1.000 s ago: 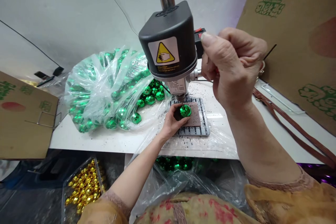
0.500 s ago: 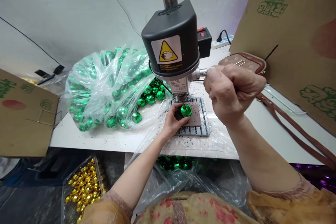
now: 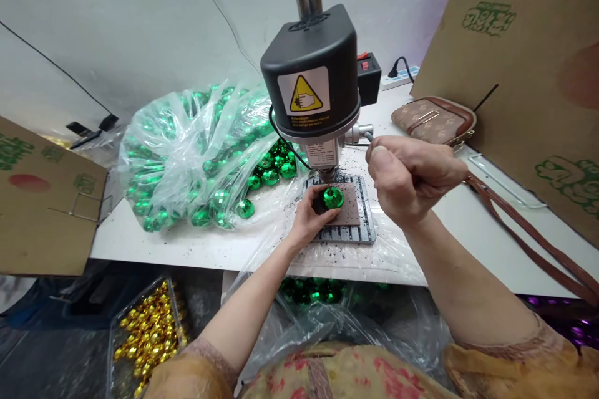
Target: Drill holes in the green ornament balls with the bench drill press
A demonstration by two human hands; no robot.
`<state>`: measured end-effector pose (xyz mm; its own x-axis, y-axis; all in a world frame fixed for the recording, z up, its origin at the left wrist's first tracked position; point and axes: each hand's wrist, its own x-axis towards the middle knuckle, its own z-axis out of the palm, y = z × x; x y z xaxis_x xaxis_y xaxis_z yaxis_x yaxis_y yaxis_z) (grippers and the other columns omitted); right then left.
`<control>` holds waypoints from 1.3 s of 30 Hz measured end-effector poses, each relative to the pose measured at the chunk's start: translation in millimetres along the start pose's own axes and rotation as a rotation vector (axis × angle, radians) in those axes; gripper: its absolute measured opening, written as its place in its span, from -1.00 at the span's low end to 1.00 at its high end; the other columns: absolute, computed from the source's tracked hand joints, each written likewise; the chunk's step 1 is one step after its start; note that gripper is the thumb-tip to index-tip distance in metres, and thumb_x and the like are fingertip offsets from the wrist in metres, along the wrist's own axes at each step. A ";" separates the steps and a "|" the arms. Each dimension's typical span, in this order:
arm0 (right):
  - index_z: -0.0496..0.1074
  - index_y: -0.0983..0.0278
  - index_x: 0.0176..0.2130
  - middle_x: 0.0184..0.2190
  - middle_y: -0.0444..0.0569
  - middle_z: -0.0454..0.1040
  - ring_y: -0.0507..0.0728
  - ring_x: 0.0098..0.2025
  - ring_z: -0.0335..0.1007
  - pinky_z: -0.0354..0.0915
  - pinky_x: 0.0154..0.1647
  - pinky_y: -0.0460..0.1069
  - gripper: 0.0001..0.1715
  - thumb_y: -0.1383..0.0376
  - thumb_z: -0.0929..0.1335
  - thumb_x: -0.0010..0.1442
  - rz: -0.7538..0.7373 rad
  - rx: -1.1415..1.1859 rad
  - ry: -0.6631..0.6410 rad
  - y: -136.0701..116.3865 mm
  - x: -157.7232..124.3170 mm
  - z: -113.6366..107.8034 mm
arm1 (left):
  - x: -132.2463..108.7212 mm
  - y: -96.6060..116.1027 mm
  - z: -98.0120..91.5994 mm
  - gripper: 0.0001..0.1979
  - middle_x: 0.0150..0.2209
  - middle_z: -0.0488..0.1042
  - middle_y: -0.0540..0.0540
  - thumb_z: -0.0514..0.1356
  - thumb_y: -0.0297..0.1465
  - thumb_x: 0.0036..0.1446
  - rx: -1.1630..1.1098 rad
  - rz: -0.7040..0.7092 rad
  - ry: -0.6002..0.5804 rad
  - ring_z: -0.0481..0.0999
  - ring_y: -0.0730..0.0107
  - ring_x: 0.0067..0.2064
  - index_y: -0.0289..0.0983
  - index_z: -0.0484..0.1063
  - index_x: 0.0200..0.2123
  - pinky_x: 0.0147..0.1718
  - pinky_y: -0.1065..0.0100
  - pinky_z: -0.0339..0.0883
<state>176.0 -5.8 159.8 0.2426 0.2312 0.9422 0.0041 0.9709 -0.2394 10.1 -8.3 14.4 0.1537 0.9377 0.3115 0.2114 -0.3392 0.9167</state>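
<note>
A small bench drill press [image 3: 311,75] with a black housing and a warning sticker stands on the white table. Beneath its chuck, a shiny green faceted ball [image 3: 333,198] rests on a brown board [image 3: 352,212] over the slotted metal base [image 3: 367,232]. My left hand [image 3: 312,217] curls thumb and fingers around the ball from the left. On the machine's right side, my right hand [image 3: 412,176] is closed around the feed lever [image 3: 368,136], whose grip is hidden inside my fist. Dark chips lie scattered over the base and around it.
A clear plastic bag [image 3: 173,156] of green balls sprawls left of the machine. Cardboard boxes [image 3: 42,199] flank the table, another box [image 3: 528,87] at right. A brown handbag [image 3: 433,120] lies behind my right hand. Below the table edge sits a tub of gold balls [image 3: 147,333].
My right hand has come down a little with the lever. My left hand stays around the green ball. The whole view has shifted slightly.
</note>
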 end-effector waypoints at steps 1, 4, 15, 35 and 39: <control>-0.04 0.25 -0.60 -0.68 -0.24 -0.03 -0.10 -0.67 -0.07 -0.11 -0.63 -0.03 -0.48 0.44 0.33 0.22 -0.014 -0.001 -0.006 -0.2 -0.1 -0.3 | 0.0 0.2 -0.1 -0.41 -0.06 0.57 -0.16 0.48 -0.12 0.03 0.001 0.001 0.002 0.58 0.14 -0.03 -0.24 0.40 0.05 0.02 0.11 0.47; -0.02 0.24 -0.60 -0.68 -0.24 -0.02 -0.09 -0.68 -0.06 -0.08 -0.65 -0.02 -0.49 0.46 0.32 0.21 -0.046 -0.001 -0.016 -0.7 0.5 -0.7 | -0.4 0.2 -0.3 -0.41 -0.05 0.57 -0.17 0.48 -0.14 0.03 0.005 -0.004 -0.002 0.58 0.13 0.00 -0.24 0.40 0.05 0.04 0.11 0.46; -0.04 0.24 -0.59 -0.66 -0.25 -0.05 -0.11 -0.67 -0.04 -0.01 -0.67 -0.05 -0.50 0.55 0.32 0.14 -0.103 0.020 -0.028 4.0 -6.5 -3.0 | -1.0 -0.6 0.3 -0.40 -0.04 0.57 -0.16 0.48 -0.13 0.02 -0.011 0.001 -0.004 0.57 0.14 0.00 -0.22 0.40 0.05 0.03 0.13 0.45; 0.05 0.26 -0.64 -0.72 -0.27 0.00 -0.12 -0.70 -0.10 -0.12 -0.68 -0.05 -0.47 0.45 0.36 0.23 0.127 0.046 0.033 -4.0 13.9 3.8 | 0.6 -2.3 2.6 -0.46 -0.04 0.58 -0.16 0.48 -0.23 0.03 0.015 -0.005 0.014 0.59 0.13 0.01 -0.23 0.42 0.04 0.06 0.09 0.47; 0.12 0.24 -0.65 -0.76 -0.24 0.08 -0.08 -0.72 -0.05 -0.07 -0.69 -0.01 -0.45 0.36 0.43 0.22 0.277 0.054 0.090 -4.5 30.7 9.0 | -10.3 9.8 -5.4 -0.53 -0.04 0.57 -0.15 0.45 -0.26 0.06 0.139 0.038 0.105 0.58 0.13 0.00 -0.22 0.44 0.01 0.03 0.11 0.46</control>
<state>174.7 -2.5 191.9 0.3128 0.4835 0.8175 -0.1251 0.8742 -0.4692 5.4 -20.9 21.6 0.0642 0.9243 0.3763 0.3402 -0.3747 0.8625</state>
